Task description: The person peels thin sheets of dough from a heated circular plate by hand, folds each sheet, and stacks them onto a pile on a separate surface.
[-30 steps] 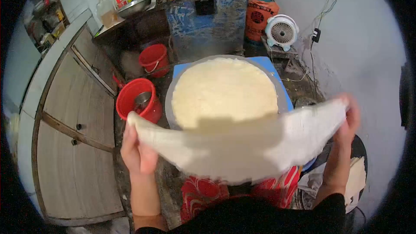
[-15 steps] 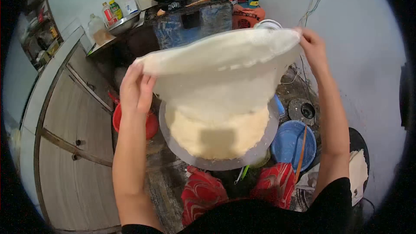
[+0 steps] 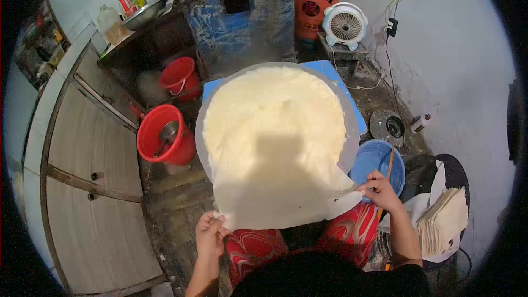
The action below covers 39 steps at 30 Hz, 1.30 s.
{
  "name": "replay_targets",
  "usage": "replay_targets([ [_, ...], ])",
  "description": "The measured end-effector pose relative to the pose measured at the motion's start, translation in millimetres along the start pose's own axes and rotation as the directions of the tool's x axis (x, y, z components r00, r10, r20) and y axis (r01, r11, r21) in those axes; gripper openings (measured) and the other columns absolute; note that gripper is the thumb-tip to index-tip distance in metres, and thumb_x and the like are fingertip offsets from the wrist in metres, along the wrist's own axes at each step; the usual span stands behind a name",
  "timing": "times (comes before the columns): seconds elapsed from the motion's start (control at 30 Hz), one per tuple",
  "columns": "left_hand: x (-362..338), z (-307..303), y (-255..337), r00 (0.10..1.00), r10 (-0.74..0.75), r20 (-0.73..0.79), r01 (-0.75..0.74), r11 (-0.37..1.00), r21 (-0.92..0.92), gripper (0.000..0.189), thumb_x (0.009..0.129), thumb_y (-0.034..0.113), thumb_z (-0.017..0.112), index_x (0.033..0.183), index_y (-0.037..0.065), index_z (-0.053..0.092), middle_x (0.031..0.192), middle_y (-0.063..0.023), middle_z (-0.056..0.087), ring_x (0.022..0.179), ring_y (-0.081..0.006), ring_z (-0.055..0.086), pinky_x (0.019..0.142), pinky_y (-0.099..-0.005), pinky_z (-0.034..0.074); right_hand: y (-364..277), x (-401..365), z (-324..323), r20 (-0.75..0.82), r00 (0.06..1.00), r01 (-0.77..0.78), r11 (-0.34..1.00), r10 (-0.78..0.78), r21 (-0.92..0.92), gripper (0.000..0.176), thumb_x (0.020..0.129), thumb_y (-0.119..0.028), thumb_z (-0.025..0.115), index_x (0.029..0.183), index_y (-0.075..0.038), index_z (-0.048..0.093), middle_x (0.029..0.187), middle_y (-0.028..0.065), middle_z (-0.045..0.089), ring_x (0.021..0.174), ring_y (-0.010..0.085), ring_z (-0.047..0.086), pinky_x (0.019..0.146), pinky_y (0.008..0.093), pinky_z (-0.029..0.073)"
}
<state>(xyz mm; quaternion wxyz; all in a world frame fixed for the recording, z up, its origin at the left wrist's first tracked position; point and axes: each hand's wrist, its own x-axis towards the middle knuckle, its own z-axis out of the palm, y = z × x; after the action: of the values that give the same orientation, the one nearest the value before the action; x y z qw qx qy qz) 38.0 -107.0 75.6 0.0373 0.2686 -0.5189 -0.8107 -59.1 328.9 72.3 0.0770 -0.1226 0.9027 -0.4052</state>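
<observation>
My left hand pinches the near left corner of a large, thin, pale pancake sheet, which looks soft and pliable. At the sheet's near right corner, my right hand pinches the edge between thumb and fingers. The front part of the sheet hangs over the near side of a round grey board, close above my knees. Cream-coloured sheet material covers most of that board, slightly wrinkled, with a dark shadow across its middle. Under the board, corners of a blue surface stick out.
Red buckets stand on the floor at left. A blue basin with a stick sits near my right hand, beside a stack of folded sheets. A white fan stands at the back, right of a blue-stained box.
Both hands have come down and toward me, bringing the raised sheet down over the board with its held edge at the near side. The view has tilted downward.
</observation>
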Motion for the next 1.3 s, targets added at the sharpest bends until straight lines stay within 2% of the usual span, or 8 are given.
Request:
replay_targets([
  [0.13, 6.2, 12.3, 24.0, 0.999, 0.024, 0.034, -0.027, 0.995, 0.092, 0.012, 0.081, 0.001, 0.052, 0.093, 0.001, 0.053, 0.086, -0.0102, 0.062, 0.068, -0.017, 0.061, 0.056, -0.0289, 0.053, -9.7, 34.9, -16.2, -0.063, 0.931, 0.351, 0.93, -0.359, -0.113, 0.014, 0.074, -0.005, 0.061, 0.088, -0.005, 0.062, 0.09, 0.0092, 0.063, 0.087, 0.0219, 0.056, 0.076, 0.0299, 0.043],
  [0.33, 117.5, 49.5, 57.2, 0.99, 0.104, 0.093, -0.069, 0.945, -0.32, 0.026, 0.082, 0.004, 0.05, 0.107, -0.001, 0.046, 0.105, -0.0142, 0.055, 0.092, -0.0208, 0.057, 0.079, -0.0342, 0.049, 5.5, 159.8, 5.9, -0.165, 0.971, -0.127, 0.954, 0.176, 0.271, 0.019, 0.083, -0.019, 0.056, 0.089, -0.002, 0.06, 0.072, 0.001, 0.057, 0.062, 0.0089, 0.051, 0.055, 0.024, 0.042],
  [0.5, 159.6, 39.2, 26.9, 0.955, 0.297, 0.021, -0.297, 0.954, 0.038, 0.044, 0.08, 0.01, 0.057, 0.12, -0.001, 0.042, 0.113, -0.0124, 0.052, 0.096, -0.0227, 0.055, 0.084, -0.0344, 0.045, -5.2, 191.7, 28.1, -0.101, 0.876, -0.381, 0.807, 0.471, 0.451, 0.046, 0.078, -0.033, 0.064, 0.106, 0.001, 0.051, 0.073, 0.0039, 0.056, 0.062, 0.0103, 0.05, 0.054, 0.0254, 0.041],
  [0.57, 154.2, 14.1, 11.0, 0.836, 0.473, 0.278, -0.526, 0.545, 0.653, 0.044, 0.078, 0.013, 0.061, 0.118, 0.002, 0.047, 0.114, -0.0121, 0.053, 0.101, -0.0283, 0.052, 0.089, -0.0363, 0.039, 2.0, 177.1, 37.6, -0.062, 0.856, -0.437, 0.782, 0.514, 0.444, 0.059, 0.074, -0.036, 0.068, 0.112, 0.002, 0.046, 0.078, 0.006, 0.055, 0.065, 0.0108, 0.051, 0.054, 0.026, 0.042],
  [0.6, 148.4, 1.4, 5.6, 0.623, 0.587, 0.518, -0.637, -0.004, 0.771, 0.047, 0.072, 0.014, 0.065, 0.117, 0.008, 0.051, 0.121, -0.0141, 0.047, 0.113, -0.0337, 0.042, 0.095, -0.0418, 0.032, 22.2, 165.5, 45.4, -0.166, 0.908, -0.308, 0.883, 0.383, 0.354, 0.07, 0.069, -0.038, 0.073, 0.117, 0.002, 0.041, 0.085, 0.0088, 0.054, 0.072, 0.0136, 0.051, 0.057, 0.0292, 0.042],
  [0.87, 108.5, -8.4, 2.1, 0.661, 0.544, 0.518, -0.425, -0.298, 0.855, 0.057, 0.07, 0.008, 0.064, 0.124, 0.018, 0.046, 0.133, -0.0162, 0.034, 0.122, -0.0376, 0.029, 0.098, -0.0499, 0.025, -9.8, 89.1, 60.2, -0.14, 0.974, 0.09, 0.868, -0.18, -0.488, 0.057, 0.051, -0.033, 0.079, 0.09, -0.008, 0.047, 0.091, 0.0124, 0.051, 0.091, 0.0316, 0.049, 0.072, 0.0397, 0.039],
  [1.1, 135.1, -16.0, -8.2, 0.634, 0.707, 0.313, -0.501, 0.067, 0.863, 0.05, 0.068, 0.004, 0.06, 0.116, 0.001, 0.047, 0.11, -0.0178, 0.052, 0.101, -0.0342, 0.048, 0.089, -0.04, 0.038, 4.8, 98.7, 61.5, -0.222, 0.932, 0.213, 0.928, -0.287, -0.305, 0.021, 0.067, -0.021, 0.068, 0.079, -0.008, 0.056, 0.071, 0.0107, 0.055, 0.067, 0.0314, 0.055, 0.058, 0.0386, 0.044],
  [1.3, 140.6, -28.8, -18.6, 0.698, 0.696, 0.17, -0.486, 0.285, 0.826, 0.024, 0.066, 0.004, 0.063, 0.09, 0.001, 0.057, 0.088, -0.0128, 0.054, 0.086, -0.0295, 0.051, 0.076, -0.0372, 0.041, -31.0, 95.6, 62.3, -0.303, 0.951, -0.118, 0.981, 0.068, -0.152, 0.027, 0.066, -0.03, 0.069, 0.075, -0.008, 0.055, 0.073, 0.0122, 0.058, 0.069, 0.0297, 0.058, 0.058, 0.038, 0.044],
])
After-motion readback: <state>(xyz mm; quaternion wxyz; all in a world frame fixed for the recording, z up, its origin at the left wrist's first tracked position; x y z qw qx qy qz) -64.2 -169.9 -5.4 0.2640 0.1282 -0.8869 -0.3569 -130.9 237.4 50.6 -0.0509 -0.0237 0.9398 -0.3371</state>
